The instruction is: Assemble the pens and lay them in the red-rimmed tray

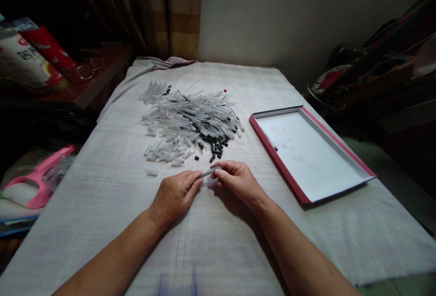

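A thin translucent grey tube spans the gap between my two hands over the cloth. My left hand pinches its left end between thumb and fingers. At the other end, the thumb and fingers of my right hand close on it; the tip there is partly covered. Just beyond the hands lies a heap of clear plastic tubes. Shorter clear pieces lie at the heap's near left, and small black caps at its near right. One short piece rests apart on the left.
A shallow pink-edged box lid with a white inside sits on the clothed table at right. A tiny red piece lies behind the heap. A wooden side table and a pink-handled object stand left.
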`<state>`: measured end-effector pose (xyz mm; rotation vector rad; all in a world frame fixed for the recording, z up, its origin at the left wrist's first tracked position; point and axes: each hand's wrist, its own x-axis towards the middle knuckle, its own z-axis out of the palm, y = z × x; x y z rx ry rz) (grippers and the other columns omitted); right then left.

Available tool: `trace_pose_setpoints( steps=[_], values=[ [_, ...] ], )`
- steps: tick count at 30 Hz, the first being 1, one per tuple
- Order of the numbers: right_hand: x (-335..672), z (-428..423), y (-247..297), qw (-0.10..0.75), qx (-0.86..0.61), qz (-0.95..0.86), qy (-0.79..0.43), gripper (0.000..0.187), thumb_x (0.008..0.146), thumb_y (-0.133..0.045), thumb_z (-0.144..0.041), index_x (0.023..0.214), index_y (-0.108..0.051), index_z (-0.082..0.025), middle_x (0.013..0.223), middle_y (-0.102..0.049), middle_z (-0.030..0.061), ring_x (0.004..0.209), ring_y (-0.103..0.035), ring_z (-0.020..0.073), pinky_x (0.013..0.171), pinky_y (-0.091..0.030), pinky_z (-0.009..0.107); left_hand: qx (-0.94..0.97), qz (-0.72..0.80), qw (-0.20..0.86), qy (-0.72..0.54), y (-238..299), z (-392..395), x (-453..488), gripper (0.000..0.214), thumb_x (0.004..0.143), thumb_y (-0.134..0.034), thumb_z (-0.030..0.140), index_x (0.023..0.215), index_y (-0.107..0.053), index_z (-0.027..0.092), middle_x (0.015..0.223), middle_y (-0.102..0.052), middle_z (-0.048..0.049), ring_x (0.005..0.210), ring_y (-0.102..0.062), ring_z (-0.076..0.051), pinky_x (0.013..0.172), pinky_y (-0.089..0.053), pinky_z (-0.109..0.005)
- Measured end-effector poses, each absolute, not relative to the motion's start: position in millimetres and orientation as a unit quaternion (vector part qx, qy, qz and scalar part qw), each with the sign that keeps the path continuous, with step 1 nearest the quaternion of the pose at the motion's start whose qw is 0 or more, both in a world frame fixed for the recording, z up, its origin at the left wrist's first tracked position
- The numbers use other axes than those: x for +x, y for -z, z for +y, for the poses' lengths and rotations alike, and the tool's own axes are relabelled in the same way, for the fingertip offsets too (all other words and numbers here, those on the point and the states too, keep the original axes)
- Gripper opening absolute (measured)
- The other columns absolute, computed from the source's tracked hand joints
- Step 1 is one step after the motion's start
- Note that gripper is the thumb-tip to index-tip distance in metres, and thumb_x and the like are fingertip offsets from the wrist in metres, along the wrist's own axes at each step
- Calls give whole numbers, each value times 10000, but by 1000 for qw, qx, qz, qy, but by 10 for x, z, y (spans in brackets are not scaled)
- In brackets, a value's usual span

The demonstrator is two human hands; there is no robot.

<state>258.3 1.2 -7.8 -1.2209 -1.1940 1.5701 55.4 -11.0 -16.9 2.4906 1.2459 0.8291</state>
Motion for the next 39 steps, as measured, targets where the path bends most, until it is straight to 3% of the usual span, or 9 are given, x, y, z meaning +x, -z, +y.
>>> trace_pose_setpoints(
  steps=[6, 14, 17, 20, 23, 27, 30, 32, 39],
  values=[
    [2567, 10, 12, 378, -459, -445, -670, 287, 680, -750, -425, 744, -678, -155, 618, -614, -11, 466, -494, 76, 432, -411, 207, 861, 415, 114, -270, 171, -123, 559, 278, 981, -449, 293, 1057, -676, 152, 840, -732, -60, 712, -692, -163, 644, -531, -251],
    [2422, 34, 38, 450, -454, -434, -635, 308, 675, -760, -444, 755, -637, -174, 606, -590, -35, 478, -466, 61, 440, -355, 181, 836, 415, 152, -327, 196, -23, 594, 249, 984, -451, 304, 1064, -658, 190, 960, -745, -55, 841, -710, -159, 765, -549, -248],
    [2484, 137, -85, 488, -465, -457, -580, 344, 691, -732, -500, 785, -634, -184, 643, -614, -16, 533, -529, 95, 450, -385, 194, 827, 421, 152, -341, 186, 17, 553, 290, 964, -485, 348, 1169, -628, 201, 1037, -734, -68, 851, -707, -167, 774, -556, -263],
    [2828, 341, -356, 550, -493, -472, -481, 404, 717, -689, -560, 860, -625, -187, 830, -700, 51, 660, -618, 138, 496, -436, 212, 806, 453, 173, -341, 158, 32, 492, 358, 948, -497, 375, 1244, -588, 196, 926, -726, -46, 621, -652, -123, 640, -544, -233],
    [3380, 641, -588, 565, -552, -499, -357, 453, 735, -676, -556, 978, -643, -175, 859, -719, 66, 608, -594, 126, 492, -428, 221, 790, 468, 190, -347, 143, 42, 451, 351, 944, -488, 370, 1215, -613, 185, 873, -719, -42, 627, -650, -126, 657, -541, -234],
    [4023, 1057, -579, 463, -670, -551, -182, 438, 815, -583, -491, 1011, -712, -121, 812, -730, 93, 671, -629, 176, 572, -470, 273, 779, 469, 224, -350, 140, 56, 451, 317, 956, -440, 372, 1035, -693, 198, 758, -717, -26, 653, -671, -146, 666, -541, -242],
    [4231, 1254, -400, 241, -783, -567, -91, 350, 841, -578, -380, 1042, -744, -146, 902, -758, 108, 813, -677, 216, 677, -468, 287, 767, 477, 262, -341, 118, 59, 462, 343, 951, -439, 398, 918, -711, 192, 662, -683, -12, 594, -653, -144, 612, -526, -233],
    [4248, 1319, -275, 136, -805, -575, -61, 340, 853, -575, -370, 1077, -747, -180, 989, -760, 107, 891, -684, 227, 698, -456, 280, 757, 483, 279, -340, 103, 61, 462, 365, 945, -443, 419, 886, -714, 182, 650, -677, -17, 585, -650, -148, 601, -522, -236],
    [4031, 1398, -97, 97, -793, -599, -60, 361, 891, -520, -372, 1114, -740, -193, 1085, -745, 106, 977, -674, 238, 723, -452, 277, 737, 498, 312, -334, 128, 73, 444, 403, 943, -441, 456, 908, -715, 162, 647, -675, -28, 576, -643, -151, 583, -507, -241]
  ],
)
